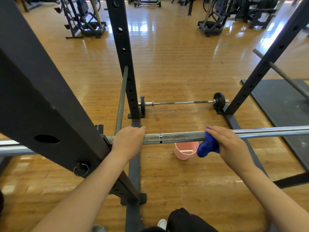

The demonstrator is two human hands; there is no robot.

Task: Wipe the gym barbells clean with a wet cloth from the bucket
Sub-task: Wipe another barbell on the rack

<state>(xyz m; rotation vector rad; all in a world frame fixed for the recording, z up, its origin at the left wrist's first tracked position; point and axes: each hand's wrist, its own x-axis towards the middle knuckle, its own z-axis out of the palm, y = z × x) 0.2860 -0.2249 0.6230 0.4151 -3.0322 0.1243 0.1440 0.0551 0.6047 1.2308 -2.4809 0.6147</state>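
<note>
A steel barbell lies across the rack in front of me, running left to right at about waist height. My left hand grips its knurled part close to the rack upright. My right hand holds a blue cloth wrapped over the bar, fingers laid over the top. A pink bucket stands on the floor just beneath the bar, between my hands. A second barbell with small black plates lies on the floor farther away.
Black rack uprights stand at the left, at the centre and at the right. Grey safety bars slope along both sides. A black mat lies to the right. Gym machines line the far wooden floor.
</note>
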